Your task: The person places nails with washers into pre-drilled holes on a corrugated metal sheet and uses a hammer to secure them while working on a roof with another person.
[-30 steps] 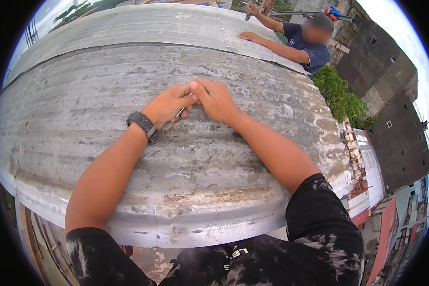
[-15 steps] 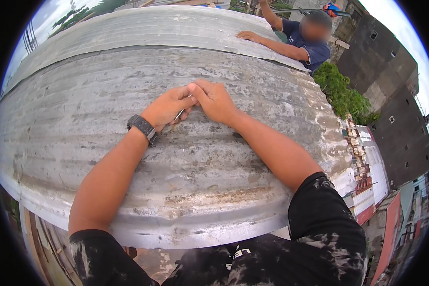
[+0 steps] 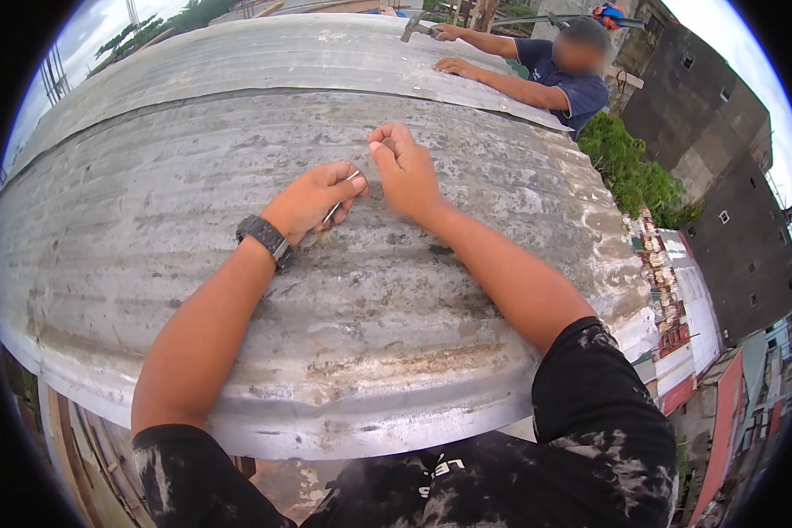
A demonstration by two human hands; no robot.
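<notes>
My left hand (image 3: 317,198), with a dark watch (image 3: 264,239) at its wrist, is closed on a few thin, shiny metal nails (image 3: 332,212). One end pokes up between thumb and forefinger, and another part shows below the fingers. My right hand (image 3: 405,172) is a short way right of it and a little farther off, raised over the roof. Its fingers are curled, with thumb and forefinger close together; whatever is pinched there, if anything, is too small to make out. Under both hands lies a weathered grey corrugated metal sheet (image 3: 326,326).
A lighter metal sheet (image 3: 238,57) overlaps this one at the far side. At the far right a co-worker (image 3: 563,84) rests one hand on it and holds a hammer (image 3: 418,28) in the other. Green foliage (image 3: 629,167) and dark buildings (image 3: 722,141) stand beyond the right edge.
My right hand has come away from the left one, moving slightly right and farther off. The left hand has stayed nearly still. The co-worker's raised arm has come down, bringing a hammer into view.
</notes>
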